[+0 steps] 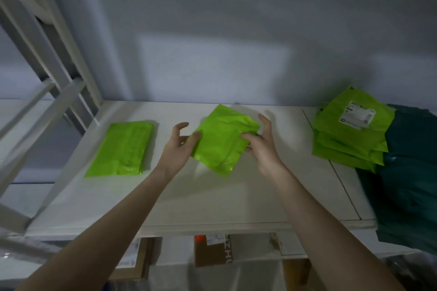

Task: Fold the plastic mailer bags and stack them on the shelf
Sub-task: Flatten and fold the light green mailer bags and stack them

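Here both hands, left hand [181, 142] and right hand [260, 144], pinched opposite edges of the green mailer bag [222, 139], keeping its fold closed above the shelf [212, 201].

label print [357, 114] too small to read, teal bags [411, 172] cut off right

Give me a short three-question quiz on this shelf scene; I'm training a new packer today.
1. True or false: the lime-green mailer bag is held by both the left hand and the right hand.
2. Which lies alone on the shelf, to the left of the hands? A) folded green bag B) a roll of tape C) a pair of scissors
3. Fill in: the pile of green bags at the right rests partly on a dark ____ bag.

Key: 1 true; 2 A; 3 teal.
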Tool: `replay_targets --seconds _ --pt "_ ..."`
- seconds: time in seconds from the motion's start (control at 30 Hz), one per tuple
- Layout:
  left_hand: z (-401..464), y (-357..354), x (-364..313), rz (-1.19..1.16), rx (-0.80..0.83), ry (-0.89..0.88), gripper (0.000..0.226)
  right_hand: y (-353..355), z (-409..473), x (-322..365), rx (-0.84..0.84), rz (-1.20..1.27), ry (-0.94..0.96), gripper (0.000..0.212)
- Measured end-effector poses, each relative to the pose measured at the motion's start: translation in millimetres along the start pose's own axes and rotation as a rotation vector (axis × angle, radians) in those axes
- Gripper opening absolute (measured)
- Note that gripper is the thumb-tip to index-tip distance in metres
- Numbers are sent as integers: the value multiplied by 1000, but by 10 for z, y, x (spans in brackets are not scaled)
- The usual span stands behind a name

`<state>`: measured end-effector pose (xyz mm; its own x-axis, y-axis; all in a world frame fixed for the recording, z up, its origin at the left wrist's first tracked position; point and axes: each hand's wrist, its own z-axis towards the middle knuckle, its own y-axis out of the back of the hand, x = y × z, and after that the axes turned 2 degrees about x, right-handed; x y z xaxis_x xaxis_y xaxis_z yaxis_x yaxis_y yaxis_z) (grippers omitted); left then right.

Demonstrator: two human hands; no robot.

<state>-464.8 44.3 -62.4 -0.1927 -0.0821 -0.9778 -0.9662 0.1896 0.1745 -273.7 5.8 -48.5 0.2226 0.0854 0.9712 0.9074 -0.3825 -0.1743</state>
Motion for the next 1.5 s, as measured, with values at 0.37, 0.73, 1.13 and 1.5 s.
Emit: replay_targets --seconds 0.37,0.73,1.13,1.5 --pt "-28 1039 258 65 -366 -84 41 -1448 -47 -374 165 -301 31 54" --pt "-55 1758 522 774 -351 65 54 -2200 -7 -650 336 -816 101 56" --pt "288 1571 682 1169 60 -144 89 -2114 -52 -864 505 -1374 358 51" --pt "278 1511 494 1042 71 25 56 -2118 60 -753 561 -1168 268 57"
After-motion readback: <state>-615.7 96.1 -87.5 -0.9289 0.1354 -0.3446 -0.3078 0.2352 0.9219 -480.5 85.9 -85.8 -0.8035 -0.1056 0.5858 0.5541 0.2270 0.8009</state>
